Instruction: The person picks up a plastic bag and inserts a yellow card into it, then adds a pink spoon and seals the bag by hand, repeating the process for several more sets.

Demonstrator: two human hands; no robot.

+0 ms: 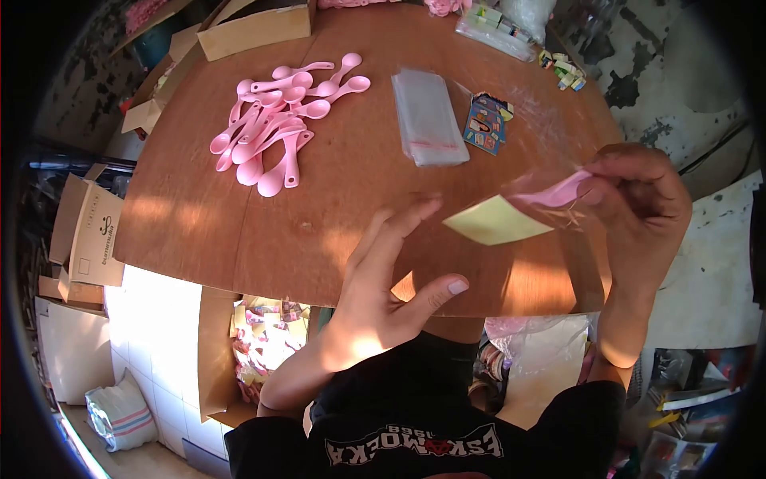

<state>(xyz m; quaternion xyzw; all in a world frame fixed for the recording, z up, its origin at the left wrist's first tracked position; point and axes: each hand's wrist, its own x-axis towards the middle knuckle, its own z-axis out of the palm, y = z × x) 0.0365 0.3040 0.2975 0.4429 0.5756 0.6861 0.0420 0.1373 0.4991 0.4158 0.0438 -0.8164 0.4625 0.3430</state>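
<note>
My right hand [638,203] pinches the end of a pink measuring spoon [552,192] above the table's right side. Clear plastic film shows around the spoon, and a pale yellow card [496,221] hangs beside it, seemingly in the same plastic bag. Bare and spread, my left hand [395,275] hovers near the table's front edge, its fingers pointing toward the card without touching it. A pile of pink measuring spoons [271,132] lies at the left. Mid-table is a stack of clear plastic bags [431,120], with small printed blue cards [485,126] to its right.
The brown table [183,231] has a rounded edge. An open cardboard box [259,32] stands at its back left. Bagged small packs [499,32] and scattered little pieces [563,72] lie at the back right. Below the front edge, a box holds many small packets [267,339].
</note>
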